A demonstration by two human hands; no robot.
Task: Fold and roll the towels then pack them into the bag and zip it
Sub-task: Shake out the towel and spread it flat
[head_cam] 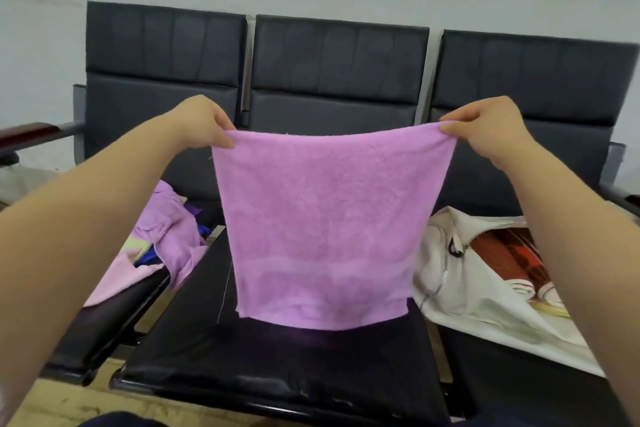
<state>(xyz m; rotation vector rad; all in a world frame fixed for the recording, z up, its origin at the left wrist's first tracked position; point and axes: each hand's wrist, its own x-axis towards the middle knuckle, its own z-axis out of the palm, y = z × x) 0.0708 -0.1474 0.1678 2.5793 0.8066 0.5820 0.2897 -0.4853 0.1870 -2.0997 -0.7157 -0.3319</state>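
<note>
Forearms are extended forward and slightly upward, converging from the lower corners of the view toward the seat row. The left hand (199, 121) is raised at chest level with its fingers (223, 140) pinched together on the upper left corner of the purple towel (325, 218). The right hand (491, 128) is held at the same height, its fingers (450, 130) clamped on the upper right corner. The towel is stretched between both hands and hangs flat, its top edge sagging slightly in the middle; its lower hem is seen at or just above the middle seat (277, 357), and contact cannot be confirmed. A pile of towels (166, 232), mostly purple and pink, is heaped on the left seat. An off-white bag (460, 281) is laid on the right seat with its zipper (440, 284) undone and red patterned fabric (509, 253) visible inside.
</note>
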